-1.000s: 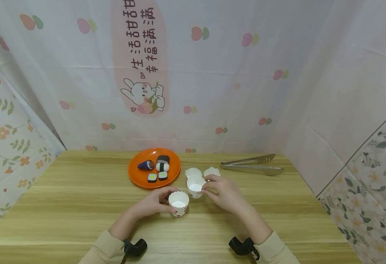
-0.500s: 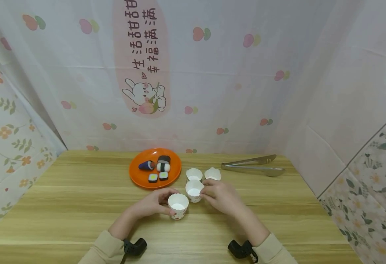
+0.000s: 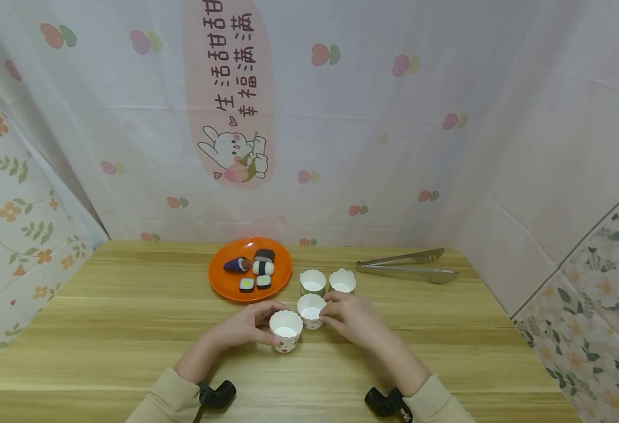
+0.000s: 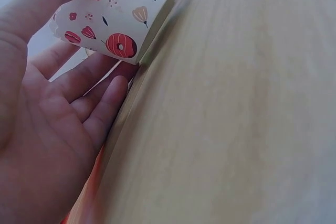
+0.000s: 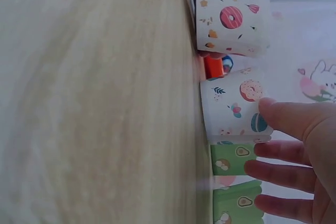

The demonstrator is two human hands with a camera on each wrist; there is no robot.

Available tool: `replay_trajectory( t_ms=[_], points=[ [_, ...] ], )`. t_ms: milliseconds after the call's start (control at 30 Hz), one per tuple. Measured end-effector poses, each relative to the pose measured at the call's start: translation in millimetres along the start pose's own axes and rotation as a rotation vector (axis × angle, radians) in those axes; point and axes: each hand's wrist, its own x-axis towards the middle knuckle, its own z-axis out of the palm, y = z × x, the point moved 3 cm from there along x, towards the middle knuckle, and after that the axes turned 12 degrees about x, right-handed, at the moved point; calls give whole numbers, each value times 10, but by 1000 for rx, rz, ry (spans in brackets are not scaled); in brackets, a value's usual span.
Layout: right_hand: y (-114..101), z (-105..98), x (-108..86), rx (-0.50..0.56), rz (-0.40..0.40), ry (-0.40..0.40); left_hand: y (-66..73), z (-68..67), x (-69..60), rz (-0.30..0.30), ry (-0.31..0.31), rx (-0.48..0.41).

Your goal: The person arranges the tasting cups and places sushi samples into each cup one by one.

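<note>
A: From the left, what do you count?

B: One orange plate [image 3: 224, 286] by the back edge of the wooden table [image 3: 103, 329]. It bears five in all: one blue cone [image 3: 235, 265], one dark-topped piece [image 3: 264, 255], one banded white piece [image 3: 263, 268] and two square rolls [image 3: 247, 285].

A: And in front of the plate?

B: The left hand [image 3: 248, 324], partly open, its thumb and fingers round the red-printed cup [image 3: 285, 332], which is upright.

A: How many cups altogether?

B: Four. The red-printed one is nearest the person; just beside it, to the right and slightly farther back, is the pastel-printed cup [image 3: 311, 311]. Behind that, two green cups [image 3: 313, 291] stand side by side.

A: What about the right hand [image 3: 353, 317]?

B: Thumb and forefinger pinch the pastel-printed cup at its side; the other fingers are loosely extended near the green cups. Whether they touch those, I can't tell.

A: Farther right?

B: One pair of metal tongs [image 3: 420, 271], legs spread, near the back edge.

A: And the room to move?

B: A broad stretch of wood runs out to the left edge, another from the right arm to the right edge. Only a narrow gap parts the two held cups.
</note>
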Motion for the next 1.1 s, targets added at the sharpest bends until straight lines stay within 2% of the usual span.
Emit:
replay_trajectory(
  t_ms=[500,1100],
  points=[
    [6,32,-17,2,34,-7,12,15,6,-2,-5,-5],
    [-41,-62,11,13,12,17,26,16,-2,-9,-1,11]
  ],
)
